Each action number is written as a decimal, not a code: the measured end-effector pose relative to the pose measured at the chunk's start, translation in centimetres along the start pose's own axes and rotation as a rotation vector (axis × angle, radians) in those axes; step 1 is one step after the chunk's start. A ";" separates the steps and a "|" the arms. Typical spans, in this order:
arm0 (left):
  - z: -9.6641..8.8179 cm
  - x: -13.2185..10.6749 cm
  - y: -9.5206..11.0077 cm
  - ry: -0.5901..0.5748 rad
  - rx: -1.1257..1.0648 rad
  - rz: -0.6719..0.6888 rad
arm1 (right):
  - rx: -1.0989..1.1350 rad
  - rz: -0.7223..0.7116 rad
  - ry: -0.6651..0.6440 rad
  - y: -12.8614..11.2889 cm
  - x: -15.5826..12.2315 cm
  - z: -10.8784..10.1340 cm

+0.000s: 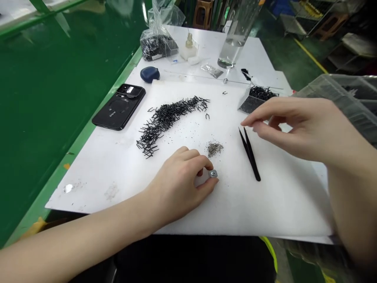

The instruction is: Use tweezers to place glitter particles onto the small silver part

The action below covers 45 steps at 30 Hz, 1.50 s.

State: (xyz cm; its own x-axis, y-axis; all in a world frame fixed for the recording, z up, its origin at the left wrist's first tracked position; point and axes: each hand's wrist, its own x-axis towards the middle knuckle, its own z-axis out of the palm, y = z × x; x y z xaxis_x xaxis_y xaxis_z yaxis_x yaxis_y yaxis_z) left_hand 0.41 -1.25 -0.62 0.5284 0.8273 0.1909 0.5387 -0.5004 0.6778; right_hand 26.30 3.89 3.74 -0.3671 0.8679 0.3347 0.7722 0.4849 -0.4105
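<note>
My left hand (184,179) rests on the white board, with thumb and index finger pinched around a small grey metal block (213,173) that has a hole in its face. Just beyond it lies a little heap of tiny metal pieces (215,148). My right hand (297,125) hovers over the board's right side, thumb and index finger drawn together; anything between them is too small to make out. Below those fingertips black tweezers (250,155) lie on the board, their points slightly apart. A curved pile of small black forked parts (171,116) spreads across the board's far left.
A black phone (119,106) and a dark blue rounded case (150,74) lie at left. Farther back are a plastic bag of black parts (157,45), a small bottle (189,47) and a tall clear water container (234,43). A clear bin of black pieces (253,103) stands at right.
</note>
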 end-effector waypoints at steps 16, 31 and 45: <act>0.3 0.1 -0.8 0.006 -0.128 0.003 | 0.014 0.351 -0.239 -0.9 8.6 5.4; -1.3 0.2 0.2 -0.010 -0.521 -0.164 | 0.597 0.279 0.227 -2.4 0.2 4.5; -2.1 1.1 -0.9 -0.106 -1.158 -0.493 | 0.794 0.019 0.152 -4.6 -1.9 4.1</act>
State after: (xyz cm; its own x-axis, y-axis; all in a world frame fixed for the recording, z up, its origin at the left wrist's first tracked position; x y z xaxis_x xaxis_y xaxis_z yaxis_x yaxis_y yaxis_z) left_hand -0.88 0.64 0.43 0.5143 0.8107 -0.2797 -0.1675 0.4148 0.8944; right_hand 21.29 0.44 1.53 -0.2389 0.8802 0.4101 0.1579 0.4519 -0.8780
